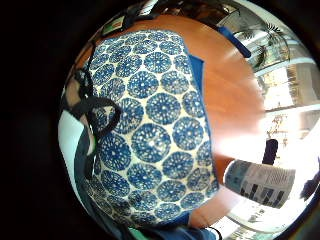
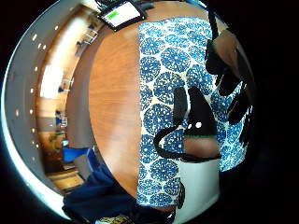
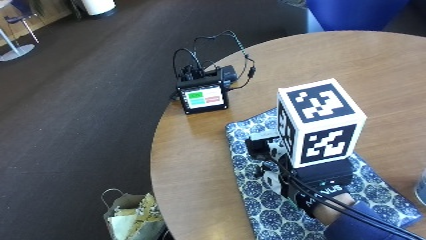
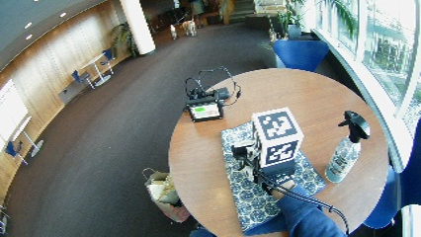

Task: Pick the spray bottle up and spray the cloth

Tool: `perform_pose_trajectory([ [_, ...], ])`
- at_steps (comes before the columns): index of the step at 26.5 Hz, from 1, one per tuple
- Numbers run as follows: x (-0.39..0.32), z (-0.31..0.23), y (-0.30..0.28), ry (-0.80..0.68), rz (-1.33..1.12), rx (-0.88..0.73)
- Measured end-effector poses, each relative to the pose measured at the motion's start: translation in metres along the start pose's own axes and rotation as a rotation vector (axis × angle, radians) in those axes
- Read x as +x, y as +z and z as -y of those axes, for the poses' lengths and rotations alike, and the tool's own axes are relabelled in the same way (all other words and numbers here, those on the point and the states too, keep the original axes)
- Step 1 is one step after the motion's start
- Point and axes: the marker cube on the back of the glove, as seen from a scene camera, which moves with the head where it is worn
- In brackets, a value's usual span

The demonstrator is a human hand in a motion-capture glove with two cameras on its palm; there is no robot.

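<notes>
The grip (image 3: 276, 160) — the gloved right hand — hovers over the middle of the cloth (image 3: 256, 197), palm down, holding nothing; in the thumb-side palm view its dark fingers (image 2: 233, 84) look spread and fairly straight over the blue-patterned fabric. The cloth lies flat on the round wooden counter (image 4: 283, 89), running lengthwise away from the person.

The spray bottle (image 4: 345, 148) stands upright off the cloth, on the counter beyond the cloth's right edge — to the hand's right and well apart from it, near the window side. Its long axis is vertical, the black trigger head on top. The little-finger-side view shows its labelled body (image 1: 260, 182) out past the cloth's edge, so I judge the reach must go sideways to the right, meeting the bottle's neck from the side.
</notes>
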Motion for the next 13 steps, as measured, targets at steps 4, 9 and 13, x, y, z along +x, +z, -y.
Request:
perform_pose_trajectory([
  [4,-0.0006,-0.0006,0.0017,-0.001,0.000,-0.005],
  [9,-0.0012,-0.0013,0.0035,-0.004,0.002,-0.012],
  [13,-0.0006,-0.0018,0.0038,-0.005,0.005,-0.012],
])
